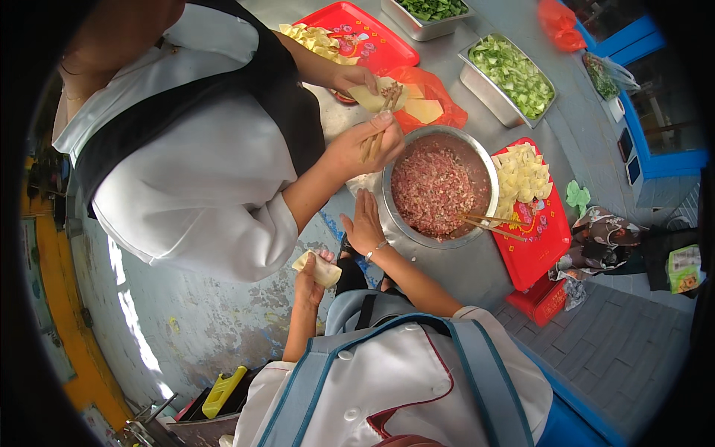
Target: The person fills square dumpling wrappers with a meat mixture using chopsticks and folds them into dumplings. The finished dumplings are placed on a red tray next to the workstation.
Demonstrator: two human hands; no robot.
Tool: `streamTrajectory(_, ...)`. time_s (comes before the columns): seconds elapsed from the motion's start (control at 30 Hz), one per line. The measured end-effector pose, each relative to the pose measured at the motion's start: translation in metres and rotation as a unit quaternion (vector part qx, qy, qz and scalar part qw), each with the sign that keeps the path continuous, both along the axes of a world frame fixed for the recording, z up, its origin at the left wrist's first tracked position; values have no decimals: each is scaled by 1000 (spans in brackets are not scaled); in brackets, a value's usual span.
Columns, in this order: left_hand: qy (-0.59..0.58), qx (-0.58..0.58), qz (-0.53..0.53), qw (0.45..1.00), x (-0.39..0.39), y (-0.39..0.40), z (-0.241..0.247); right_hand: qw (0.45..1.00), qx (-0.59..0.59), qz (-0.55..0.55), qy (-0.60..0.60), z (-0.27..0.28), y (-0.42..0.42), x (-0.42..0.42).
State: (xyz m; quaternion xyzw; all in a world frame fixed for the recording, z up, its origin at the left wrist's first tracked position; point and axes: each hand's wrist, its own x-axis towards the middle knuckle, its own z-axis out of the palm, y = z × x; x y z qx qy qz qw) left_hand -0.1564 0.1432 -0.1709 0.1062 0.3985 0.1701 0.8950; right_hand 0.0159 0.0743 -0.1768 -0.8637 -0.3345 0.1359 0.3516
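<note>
My left hand (309, 282) grips a folded, pale dumpling wrapper (317, 269) low, off the table's edge. Beside the left rim of a steel bowl (486, 153) is my right hand (364, 223), fingers extended and holding nothing. Minced meat filling (433, 193) lies in that bowl, and a pair of chopsticks (491, 222) leans over its right rim. Folded dumplings (522, 173) are gathered on a red tray (539, 257) to the right. Square wrappers (423, 110) rest on a red plastic bag (455, 114) above the bowl.
A co-worker (206, 167) at the left holds chopsticks and a wrapper with filling over the table (341, 120). Steel pans of chopped greens (511, 75) and leafy greens (433, 8) stand at the back. Another red tray (391, 47) bears dumplings. A red box (542, 304) is at the lower right.
</note>
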Motion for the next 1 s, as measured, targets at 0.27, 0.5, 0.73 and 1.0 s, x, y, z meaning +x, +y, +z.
streamTrajectory(0.27,22,12,-116,993,1,41,20,913,258,-301,-93,36,100,107)
streamTrajectory(0.5,-17,29,-259,965,36,49,40,988,-15,-35,-148,-2,40,58)
streamTrajectory(0.73,-93,85,-492,862,98,-5,95,997,46,26,-62,103,-113,-5)
streamTrajectory(1.0,-206,153,-248,934,159,-142,179,780,522,-170,301,155,-202,-10)
